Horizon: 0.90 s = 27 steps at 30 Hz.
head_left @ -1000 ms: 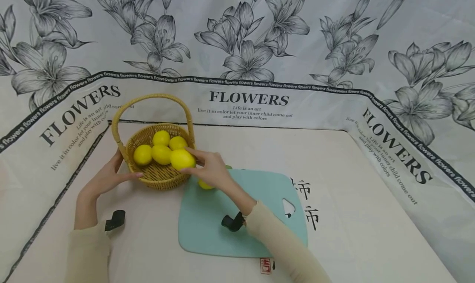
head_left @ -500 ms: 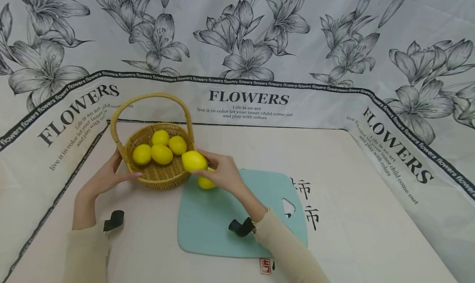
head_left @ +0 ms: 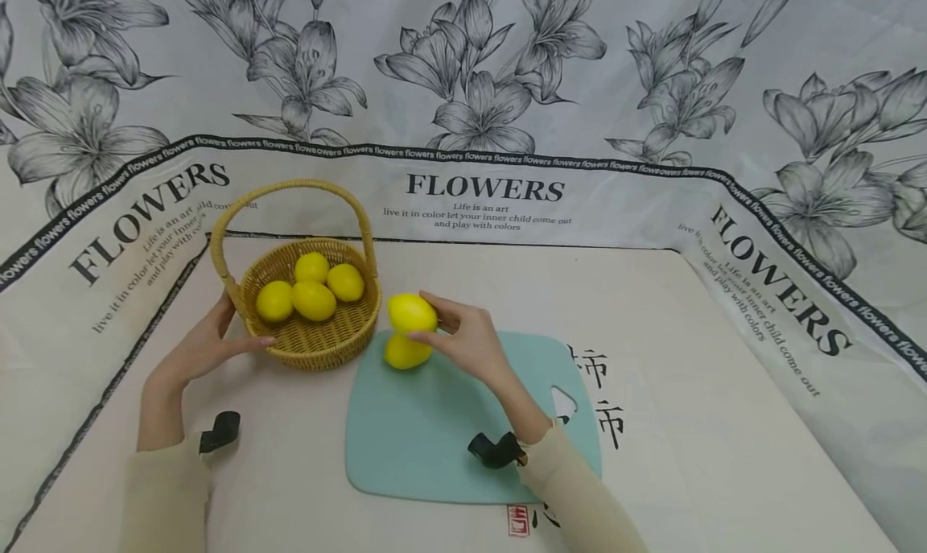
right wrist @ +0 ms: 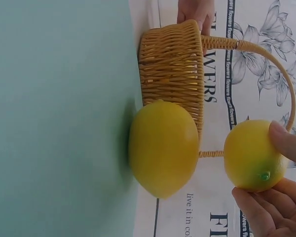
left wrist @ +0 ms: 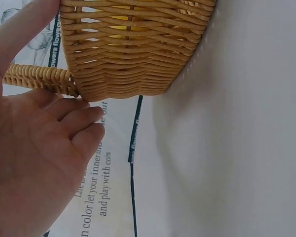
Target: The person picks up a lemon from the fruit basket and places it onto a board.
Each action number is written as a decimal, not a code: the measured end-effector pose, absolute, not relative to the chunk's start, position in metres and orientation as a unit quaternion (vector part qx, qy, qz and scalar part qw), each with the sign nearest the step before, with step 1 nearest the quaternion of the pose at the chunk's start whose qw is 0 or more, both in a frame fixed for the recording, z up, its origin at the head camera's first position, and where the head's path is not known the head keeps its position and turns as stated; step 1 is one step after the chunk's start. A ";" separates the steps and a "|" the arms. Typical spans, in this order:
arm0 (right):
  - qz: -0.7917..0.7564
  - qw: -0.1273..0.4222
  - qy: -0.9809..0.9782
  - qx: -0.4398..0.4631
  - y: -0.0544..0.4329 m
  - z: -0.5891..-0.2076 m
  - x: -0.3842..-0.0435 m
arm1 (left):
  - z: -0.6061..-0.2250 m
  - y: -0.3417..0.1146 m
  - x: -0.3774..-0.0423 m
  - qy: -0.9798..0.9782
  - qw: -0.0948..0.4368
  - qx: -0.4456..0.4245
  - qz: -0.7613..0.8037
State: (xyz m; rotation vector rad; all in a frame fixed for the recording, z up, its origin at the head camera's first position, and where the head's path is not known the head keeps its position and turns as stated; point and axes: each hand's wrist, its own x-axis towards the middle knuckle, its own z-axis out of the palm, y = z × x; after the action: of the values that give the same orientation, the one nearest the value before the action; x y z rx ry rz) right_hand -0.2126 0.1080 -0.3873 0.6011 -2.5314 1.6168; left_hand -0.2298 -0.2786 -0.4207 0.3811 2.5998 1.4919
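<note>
My right hand (head_left: 471,340) pinches a yellow lemon (head_left: 413,313) between thumb and fingers, above the pale blue-green cutting board (head_left: 420,448). A second lemon (head_left: 405,352) lies on the board's far left part, just below the held one in the head view; the right wrist view shows the held lemon (right wrist: 254,155) apart from the lying lemon (right wrist: 164,148). My left hand (head_left: 199,348) holds the left side of the wicker basket (head_left: 326,345), thumb at its rim, fingers by the handle's base (left wrist: 44,79). Several lemons (head_left: 315,300) sit inside the basket.
A white cloth with black lettering and a red stamp (head_left: 517,521) covers the table. The basket's tall arched handle (head_left: 290,184) rises over its opening. A flower-printed sheet (head_left: 485,191) stands behind and at both sides. A black wrist mount (head_left: 495,450) sits on each arm.
My right hand has carried its lemon rightward from over the basket's right rim to above the cutting board. The left hand stays at the basket.
</note>
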 end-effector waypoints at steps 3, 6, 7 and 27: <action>0.523 0.043 -0.831 0.187 0.115 -0.389 -0.211 | -0.421 -0.278 -0.230 0.858 0.059 0.131 0.493; 0.517 0.046 -0.835 0.182 0.122 -0.392 -0.210 | -0.422 -0.278 -0.230 0.858 0.057 0.131 0.494; 0.517 0.047 -0.836 0.180 0.125 -0.392 -0.209 | -0.422 -0.278 -0.231 0.858 0.057 0.130 0.493; 0.525 0.055 -0.836 0.151 0.159 -0.398 -0.202 | -0.419 -0.277 -0.228 0.856 0.060 0.131 0.496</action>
State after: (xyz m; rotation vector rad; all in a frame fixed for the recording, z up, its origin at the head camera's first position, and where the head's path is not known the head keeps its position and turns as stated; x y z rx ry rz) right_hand -0.2025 0.1593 -0.3982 0.4599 -2.5379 1.5932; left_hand -0.2283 -0.2766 -0.4190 0.3977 2.5902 1.5025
